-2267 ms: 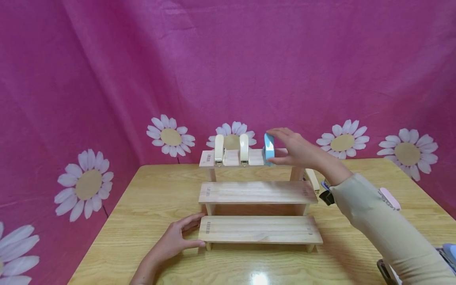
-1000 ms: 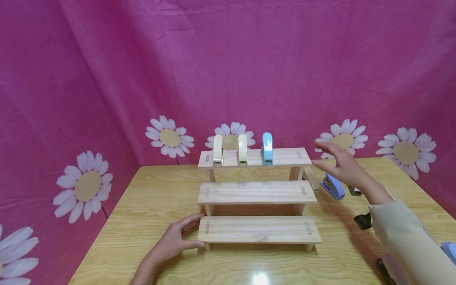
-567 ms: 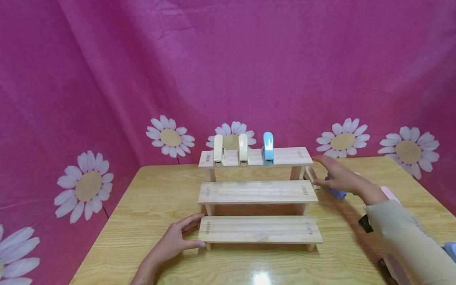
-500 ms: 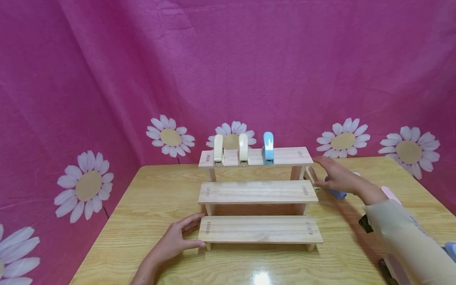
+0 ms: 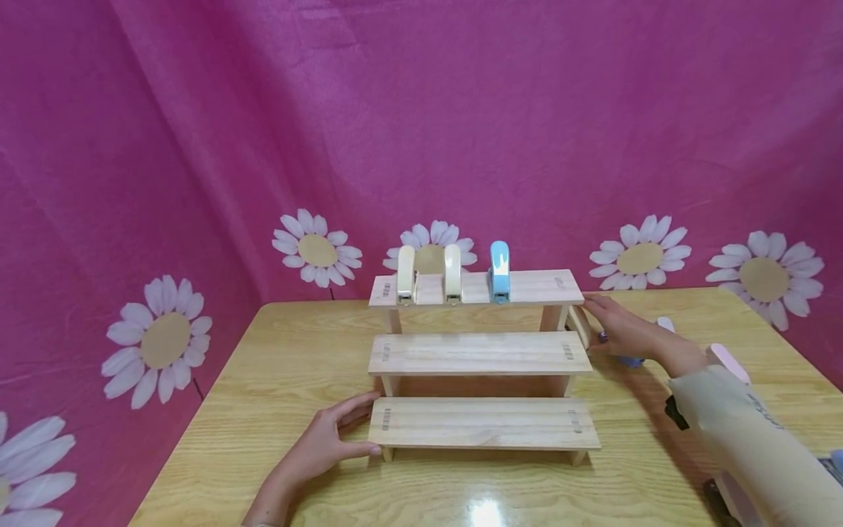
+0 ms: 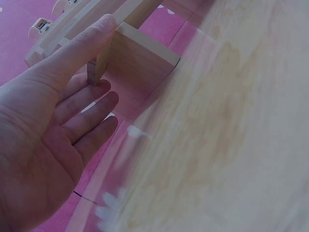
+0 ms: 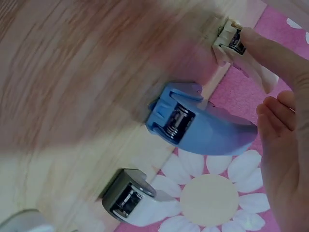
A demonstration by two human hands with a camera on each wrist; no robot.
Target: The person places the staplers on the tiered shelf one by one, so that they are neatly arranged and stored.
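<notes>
A three-tier wooden stand [image 5: 484,424] is at the middle of the table. My left hand [image 5: 323,443] holds the left end of its lowest tier, thumb at the front edge and forefinger at the back; the other fingers hang loosely in the left wrist view. Two cream staplers [image 5: 406,274] and a light blue stapler [image 5: 500,272] stand in a row on the top tier. Beside the stand's right side, my right hand [image 5: 628,333] grips another cream stapler [image 7: 253,67] on the table. Its thumb presses the stapler's end in the right wrist view; the forefinger is hidden there.
A blue-purple stapler [image 7: 212,128] and a white and dark stapler [image 7: 140,200] stand near the right hand. A pink stapler [image 5: 729,362] lies farther right, with other staplers partly under the sleeve. Behind the table [image 5: 224,410] hangs a pink cloth with daisies [image 5: 639,256].
My right hand let go of the light blue stapler on the top tier, swung right, and came down onto the cream stapler beside the stand. The left hand kept its place.
</notes>
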